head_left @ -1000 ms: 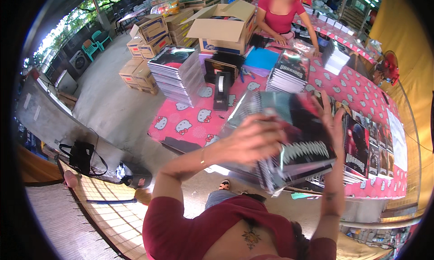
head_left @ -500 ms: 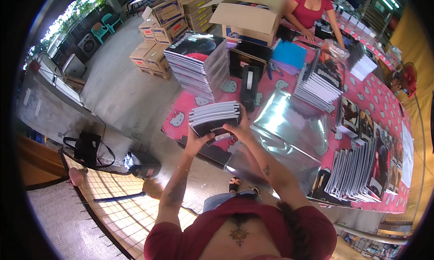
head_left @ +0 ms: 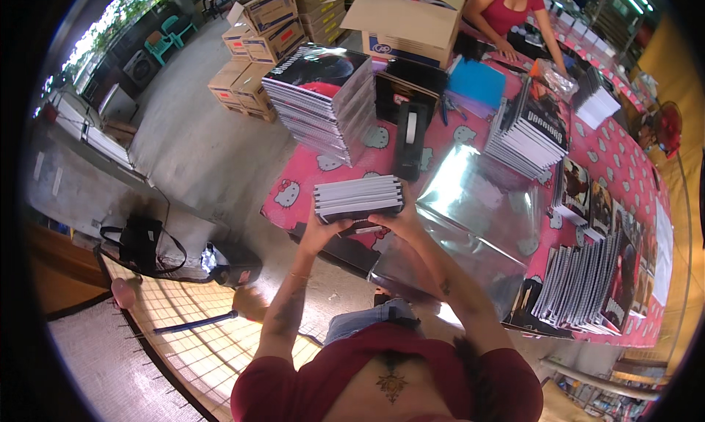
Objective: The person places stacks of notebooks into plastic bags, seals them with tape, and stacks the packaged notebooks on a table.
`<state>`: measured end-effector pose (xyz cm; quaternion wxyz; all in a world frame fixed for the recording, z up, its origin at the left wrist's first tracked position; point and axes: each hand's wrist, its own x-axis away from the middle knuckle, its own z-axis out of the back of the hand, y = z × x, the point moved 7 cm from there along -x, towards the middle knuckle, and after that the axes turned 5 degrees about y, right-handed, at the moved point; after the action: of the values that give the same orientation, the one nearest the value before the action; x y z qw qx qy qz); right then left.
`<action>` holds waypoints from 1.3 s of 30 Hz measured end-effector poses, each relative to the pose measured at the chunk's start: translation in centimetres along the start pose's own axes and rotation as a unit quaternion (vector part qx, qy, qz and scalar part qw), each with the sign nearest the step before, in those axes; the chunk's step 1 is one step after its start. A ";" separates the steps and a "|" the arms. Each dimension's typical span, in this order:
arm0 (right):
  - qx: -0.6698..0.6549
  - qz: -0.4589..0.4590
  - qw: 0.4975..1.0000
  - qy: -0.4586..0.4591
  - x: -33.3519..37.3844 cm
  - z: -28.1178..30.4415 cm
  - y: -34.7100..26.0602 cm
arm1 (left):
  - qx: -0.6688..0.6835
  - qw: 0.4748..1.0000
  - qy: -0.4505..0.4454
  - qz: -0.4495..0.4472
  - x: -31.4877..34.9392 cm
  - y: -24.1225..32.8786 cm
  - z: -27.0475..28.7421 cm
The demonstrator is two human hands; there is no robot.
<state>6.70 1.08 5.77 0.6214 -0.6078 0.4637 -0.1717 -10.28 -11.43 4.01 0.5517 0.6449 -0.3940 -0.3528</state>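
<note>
Between my two hands I hold a small stack of notebooks [head_left: 358, 194] with dark covers and white page edges, above the table's near left edge. My left hand [head_left: 320, 229] grips the stack's left end, thumb across the near side. On the right end, my right hand [head_left: 399, 221] closes the same way. Just beyond stands a black tape dispenser [head_left: 410, 146]. A tall pile of plastic-wrapped notebooks [head_left: 320, 102] rises behind to the left. Clear plastic sleeves [head_left: 477, 202] lie flat to the right of my right hand.
Pink patterned cloth covers the table [head_left: 294, 194]. More notebooks [head_left: 532, 132] are stacked at right, with a long row [head_left: 580, 282] near the right front. An open carton [head_left: 404, 25] and a co-worker [head_left: 507, 18] are at the back. A blue folder [head_left: 476, 80] lies beyond the dispenser.
The stack in my hands has levelled and turned so its page edges face up more. Both hands have shifted slightly right, still gripping it.
</note>
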 end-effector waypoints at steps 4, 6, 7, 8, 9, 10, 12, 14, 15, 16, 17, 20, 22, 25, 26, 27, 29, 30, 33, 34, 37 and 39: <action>0.034 -0.027 0.999 -0.020 -0.2 0.3 -0.8 | -0.314 0.928 0.014 -0.198 0.6 13.2 -1.2; 0.017 -0.041 0.999 -0.014 -0.2 0.4 -0.7 | -0.435 0.803 0.143 -0.382 3.2 22.1 -6.7; 0.007 -0.048 0.999 -0.017 -0.3 0.2 -0.9 | -0.476 0.799 0.074 -0.361 3.1 19.9 -9.3; -0.004 -0.061 0.998 -0.027 -0.4 0.1 -0.6 | -0.512 0.790 0.006 -0.336 3.0 16.6 -11.6; -0.015 -0.075 0.997 -0.026 -0.2 0.2 -0.1 | -0.544 0.776 -0.072 -0.311 3.0 13.8 -13.1; -0.027 -0.084 0.996 -0.027 -0.3 0.3 0.4 | -0.547 0.773 -0.073 -0.314 2.6 13.4 -13.2; -0.149 -0.148 0.978 -0.018 0.1 0.2 2.0 | -0.553 0.766 -0.073 -0.320 2.1 13.1 -13.1; -0.139 -0.158 0.977 -0.024 0.6 0.1 1.9 | -0.588 0.733 -0.108 -0.324 2.6 11.9 -13.2; -0.066 -0.135 0.988 -0.031 0.8 0.5 1.4 | -0.604 0.716 -0.125 -0.326 2.8 11.6 -13.1; 0.007 -0.105 0.994 -0.035 0.3 0.7 0.8 | -0.623 0.696 -0.085 -0.346 2.4 13.3 -12.8; 0.020 -0.097 0.994 -0.037 0.3 1.1 0.6 | -0.636 0.678 -0.050 -0.366 2.0 15.5 -12.7; 0.053 -0.062 0.996 -0.029 -0.2 1.3 0.0 | -0.670 0.699 -0.110 -0.226 -0.8 14.8 -10.7; 0.096 -0.035 0.994 -0.035 -0.2 1.0 -0.8 | -0.664 0.711 -0.154 -0.174 -1.6 12.7 -9.2; 0.121 -0.038 0.991 -0.045 -0.2 1.3 -3.4 | -0.633 0.716 -0.141 -0.256 -1.3 13.2 -9.5; 0.139 -0.025 0.989 -0.031 0.1 1.9 -5.6 | -0.620 0.723 -0.130 -0.276 -0.7 14.8 -10.3; 0.157 -0.012 0.987 -0.017 0.4 2.6 -7.9 | -0.607 0.729 -0.119 -0.294 -0.1 16.3 -11.2; 0.117 0.000 0.984 0.132 3.3 8.0 -9.6 | -0.520 0.809 -0.081 -0.261 0.3 17.6 -12.6; 0.103 -0.056 0.971 0.209 6.2 11.6 -9.0 | -0.436 0.875 -0.074 -0.198 -0.4 16.4 -12.6; -0.083 -0.293 0.922 0.239 14.9 15.7 -5.4 | -0.114 0.991 -0.067 -0.019 -0.7 9.7 -14.3; -0.075 -0.317 0.911 0.254 16.4 17.0 -5.9 | -0.146 0.986 -0.053 0.059 -0.8 5.7 -14.6; -0.048 -0.364 0.880 0.303 20.2 20.9 -7.7 | -0.115 0.959 -0.094 0.239 0.6 -2.2 -19.5; -0.019 -0.366 0.873 0.320 21.0 23.2 -8.9 | -0.135 0.974 -0.109 0.146 -0.7 -6.5 -22.4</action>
<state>38.78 -3.23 2.23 0.3196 -0.6578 0.3846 -0.5633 10.10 -0.58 0.80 0.6328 0.4576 -0.4905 -0.3867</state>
